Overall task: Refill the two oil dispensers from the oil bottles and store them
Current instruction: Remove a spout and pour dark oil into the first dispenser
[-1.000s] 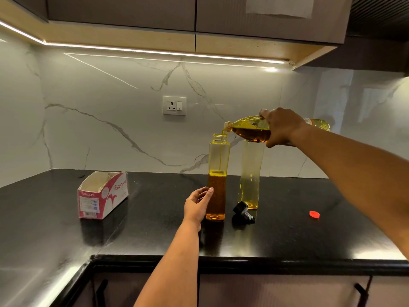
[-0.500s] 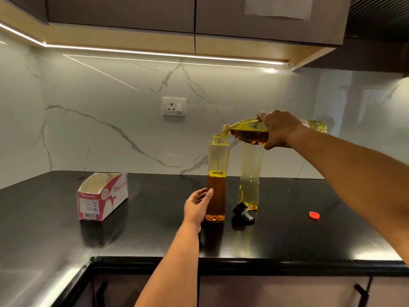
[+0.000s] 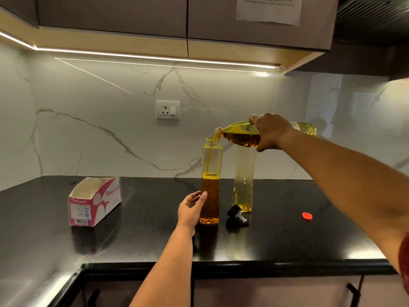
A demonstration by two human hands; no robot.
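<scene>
Black stone tabletop (image 3: 276, 240), glossy, backed by a white marble-veined wall carrying a socket plate (image 3: 168, 109). Red-and-white cardboard box (image 3: 94, 201), top open, lies well left of the bottles. Oil bottle (image 3: 241, 135) held almost level above the tabletop, right hand (image 3: 271, 132) wrapped round its middle in a firm grip, neck at the mouth of the square dispenser (image 3: 211, 182). Thin stream of oil falls inside that dispenser; amber oil fills roughly its lower half. It stands upright. Left hand (image 3: 192, 209) steadies its lower left side, fingers straight against the glass, grip loose. Second dispenser (image 3: 243, 180), clear yellow, upright just behind and right, with a little oil at the bottom. Black pourer cap (image 3: 236, 214) lies at its foot. Small red bottle cap (image 3: 307, 215) farther right.
</scene>
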